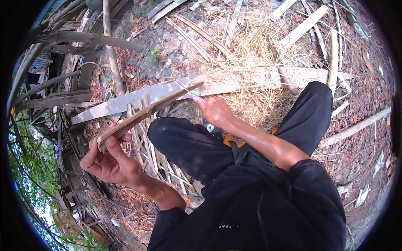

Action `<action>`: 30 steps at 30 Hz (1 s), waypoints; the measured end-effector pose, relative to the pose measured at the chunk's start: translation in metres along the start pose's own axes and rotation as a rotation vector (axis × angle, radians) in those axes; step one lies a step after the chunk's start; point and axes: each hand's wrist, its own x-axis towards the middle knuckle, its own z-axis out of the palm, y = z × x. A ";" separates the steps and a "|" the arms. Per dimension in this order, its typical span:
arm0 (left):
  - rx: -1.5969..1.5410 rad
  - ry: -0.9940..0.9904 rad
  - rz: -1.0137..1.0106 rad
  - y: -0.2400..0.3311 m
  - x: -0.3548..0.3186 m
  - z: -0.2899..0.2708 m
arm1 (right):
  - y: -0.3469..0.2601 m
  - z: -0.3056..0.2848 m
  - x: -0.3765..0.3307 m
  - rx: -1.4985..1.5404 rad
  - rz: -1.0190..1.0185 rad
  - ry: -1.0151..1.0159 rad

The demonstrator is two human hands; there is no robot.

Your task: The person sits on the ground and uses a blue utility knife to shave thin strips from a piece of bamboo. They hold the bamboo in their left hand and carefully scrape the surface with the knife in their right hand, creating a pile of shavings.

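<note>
My left hand (112, 161) is closed around the near end of a long split bamboo strip (150, 110), thumb and fingers pinching it. The strip slants up and away to the right, over a grey board. At its far part, my right hand (215, 112) grips a small knife (194, 95) with a light blue handle. The knife's thin blade points up and left, crossing the strip or lying right beside it; which one I cannot tell. The fingers of my right hand partly cover the handle.
A long flat board (138, 97) lies across in front of my knees. Pale shavings (259, 46) are heaped over it. A brown wooden handle (287, 79) rests by my right knee. Several cut strips (157, 157) lie beside my left leg, and poles (111, 50) stand at left.
</note>
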 end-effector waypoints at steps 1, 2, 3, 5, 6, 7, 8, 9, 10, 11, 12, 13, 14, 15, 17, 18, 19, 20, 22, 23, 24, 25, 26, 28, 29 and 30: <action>-0.012 -0.006 0.017 -0.003 0.001 0.004 | 0.022 0.012 0.007 -0.022 0.112 -0.017; -0.033 -0.015 0.032 -0.008 0.000 0.012 | 0.048 0.022 0.015 -0.047 0.232 -0.027; -0.010 -0.015 0.041 -0.012 -0.003 0.015 | 0.064 0.023 0.020 -0.055 0.347 -0.157; -0.002 -0.008 0.056 -0.020 -0.005 0.020 | 0.078 0.026 0.029 -0.033 0.404 -0.190; 0.005 -0.002 0.065 -0.025 -0.004 0.023 | 0.078 0.024 0.035 -0.023 0.430 -0.208; 0.035 0.024 0.048 -0.030 -0.002 0.027 | 0.080 0.022 0.043 0.029 0.437 -0.192; 0.026 0.023 0.045 -0.036 0.001 0.030 | 0.072 0.016 0.048 0.085 0.396 -0.159; 0.023 0.026 0.038 -0.044 0.005 0.028 | 0.057 0.010 0.050 0.139 0.353 -0.131; 0.021 0.029 0.031 -0.051 0.009 0.026 | 0.040 0.003 0.051 0.193 0.310 -0.105; 0.064 0.040 0.041 -0.053 0.014 0.028 | 0.017 -0.002 0.050 0.278 0.173 -0.009; 0.058 0.035 0.046 -0.056 0.017 0.029 | -0.010 -0.013 0.046 0.354 0.092 -0.004; 0.050 0.032 0.052 -0.056 0.020 0.028 | -0.038 -0.029 0.039 0.428 0.012 0.000; 0.033 0.027 0.054 -0.058 0.022 0.029 | -0.059 -0.042 0.031 0.491 -0.017 -0.090; 0.054 0.032 0.049 -0.059 0.023 0.027 | -0.074 -0.046 0.024 0.507 -0.062 -0.080; 0.037 0.023 0.069 -0.055 0.022 0.026 | -0.075 -0.039 0.020 0.427 -0.088 -0.051; 0.019 0.017 0.080 -0.053 0.022 0.027 | -0.062 -0.026 0.022 0.331 -0.068 -0.029; 0.033 0.047 0.045 -0.051 0.020 0.027 | -0.050 -0.016 0.022 0.234 -0.047 -0.007; 0.053 0.077 0.011 -0.046 0.021 0.024 | -0.054 -0.017 0.023 0.241 -0.073 0.004; 0.037 0.043 -0.007 -0.049 0.027 0.009 | -0.065 -0.016 0.021 0.255 -0.124 0.024; 0.000 0.041 0.004 -0.045 0.031 0.006 | -0.072 -0.016 0.018 0.204 -0.155 0.067; -0.049 0.032 0.011 -0.041 0.032 0.005 | -0.073 -0.013 0.012 0.148 -0.176 0.117; -0.030 0.025 -0.006 -0.038 0.032 0.001 | -0.072 -0.008 0.007 0.092 -0.196 0.167; -0.002 0.021 -0.023 -0.032 0.031 -0.006 | -0.065 -0.003 0.005 0.106 -0.119 0.117; 0.001 0.000 -0.025 -0.008 0.034 -0.010 | -0.007 0.018 0.006 -0.019 0.212 -0.038; -0.029 -0.017 -0.011 0.001 0.036 -0.006 | 0.035 0.029 -0.009 -0.162 0.234 -0.040; -0.059 -0.035 0.005 0.009 0.037 -0.001 | 0.072 0.032 -0.015 -0.246 0.269 -0.126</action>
